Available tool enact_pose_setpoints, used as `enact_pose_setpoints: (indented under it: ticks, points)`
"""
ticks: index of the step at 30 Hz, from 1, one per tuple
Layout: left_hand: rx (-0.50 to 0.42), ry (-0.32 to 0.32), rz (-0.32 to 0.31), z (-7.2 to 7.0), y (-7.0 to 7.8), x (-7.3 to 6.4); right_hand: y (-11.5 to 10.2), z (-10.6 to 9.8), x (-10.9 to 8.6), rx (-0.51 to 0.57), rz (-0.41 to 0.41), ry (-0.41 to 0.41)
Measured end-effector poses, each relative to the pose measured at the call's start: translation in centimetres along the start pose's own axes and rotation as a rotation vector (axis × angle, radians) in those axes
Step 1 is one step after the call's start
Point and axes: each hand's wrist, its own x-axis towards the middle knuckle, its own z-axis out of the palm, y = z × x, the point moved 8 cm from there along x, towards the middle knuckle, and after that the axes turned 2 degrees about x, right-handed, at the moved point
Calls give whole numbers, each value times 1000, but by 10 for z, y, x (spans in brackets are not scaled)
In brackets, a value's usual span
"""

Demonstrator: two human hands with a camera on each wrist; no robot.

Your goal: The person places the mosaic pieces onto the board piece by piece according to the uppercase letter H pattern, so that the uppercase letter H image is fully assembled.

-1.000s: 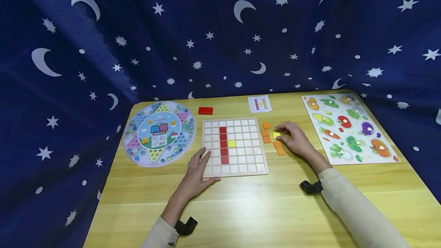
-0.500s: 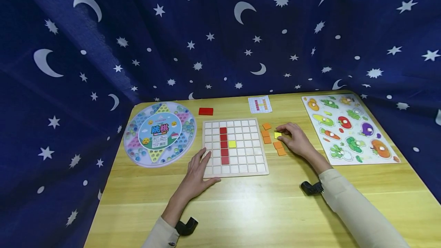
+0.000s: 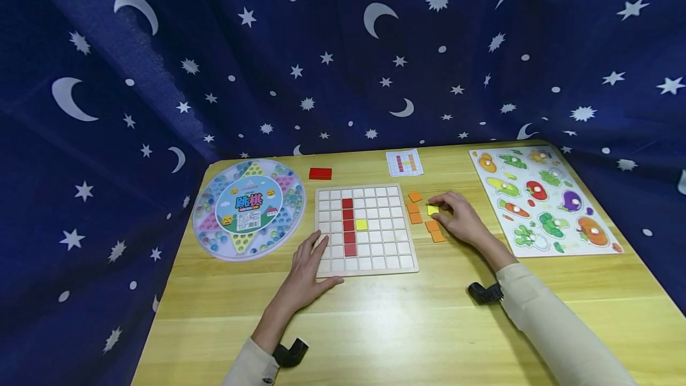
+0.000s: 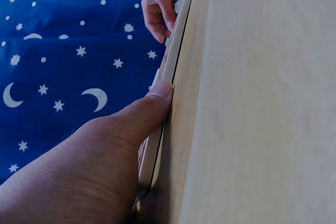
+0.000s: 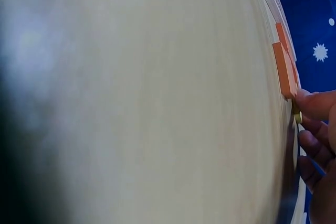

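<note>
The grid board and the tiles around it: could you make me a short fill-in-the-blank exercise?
The right hand pinches a tile coloured ____.
The column of tiles on the grid board is ____.
In the head view, the loose tiles nearest the grid board's right edge are ____.

Missing words: yellow; red; orange.

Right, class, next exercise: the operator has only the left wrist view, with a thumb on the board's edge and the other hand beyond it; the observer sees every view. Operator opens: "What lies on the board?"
Observer: The head view shows the board bearing a column of five red tiles, with one yellow tile right of the middle one.
Operator: What is the right hand holding?
Observer: It pinches another yellow tile at the table, near loose orange tiles.
Operator: Anything past the board's far edge?
Observer: A small card printed with red, yellow and orange squares on a grid.
</note>
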Motion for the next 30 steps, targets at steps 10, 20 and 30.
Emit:
enact_pose_setpoints:
  ticks: [10, 20, 30]
  points:
    - [-4, -7, -20, 1, -2, 0, 1, 1, 2, -8, 1, 1]
    - [5, -7, -15, 1, -2, -1, -1, -1, 0, -17, -4, 26]
    - [3, -5, -16, 1, -2, -1, -6, -1, 3, -1, 28, 49]
